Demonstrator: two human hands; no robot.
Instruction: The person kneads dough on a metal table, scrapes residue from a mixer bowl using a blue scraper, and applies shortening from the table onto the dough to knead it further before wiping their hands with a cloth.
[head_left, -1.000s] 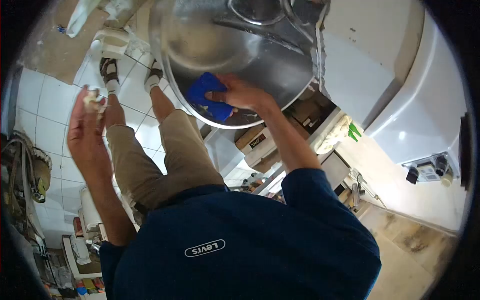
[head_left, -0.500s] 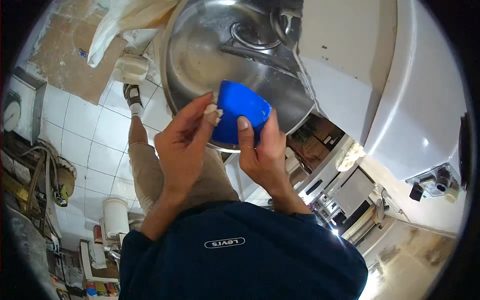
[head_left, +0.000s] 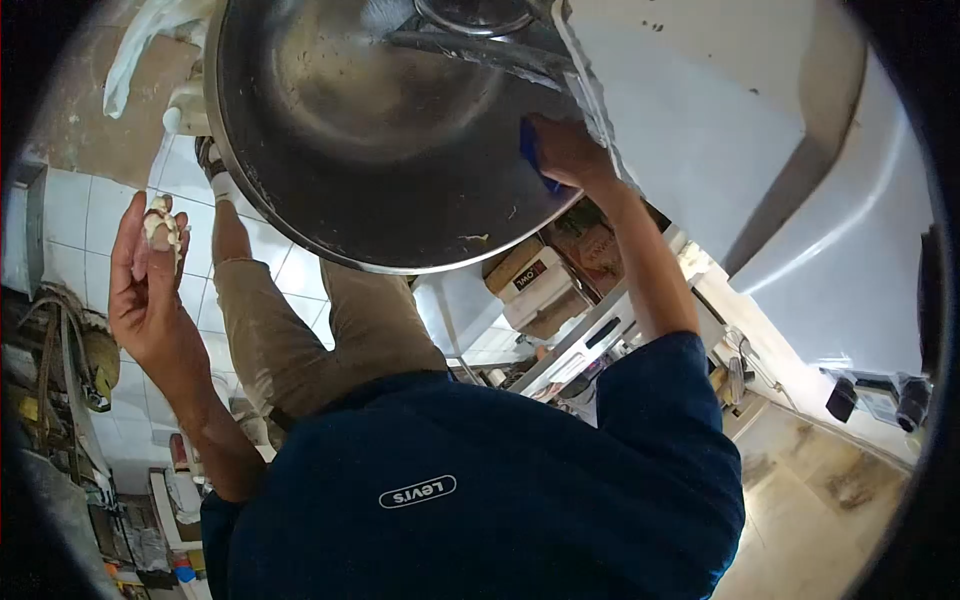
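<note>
A blue plastic dough scraper point(head_left: 530, 150) is in my right hand point(head_left: 575, 155), whose fingers are closed round it. That hand reaches inside the large steel mixer bowl point(head_left: 400, 200), by the wall on the right, and hides most of the scraper. Outside the bowl on the left, my left hand point(head_left: 155, 300) is raised with its fingertips drawn together. Pale, sticky dough point(head_left: 162, 225) clings between and on those fingertips. Small dough scraps point(head_left: 475, 238) stick to the bowl's inner wall near the front rim.
A metal mixing arm point(head_left: 480, 52) crosses the upper part of the bowl. The white mixer body point(head_left: 700, 130) rises to the right. Cardboard boxes point(head_left: 550, 285) stand below the bowl's right side. White floor tiles point(head_left: 90, 225) and cluttered shelves point(head_left: 60, 370) lie to the left.
My hands have moved apart: the left, still with dough, out to the left, the right with the scraper down into the bowl's right side. The view has shifted, showing more of the bowl's front.
</note>
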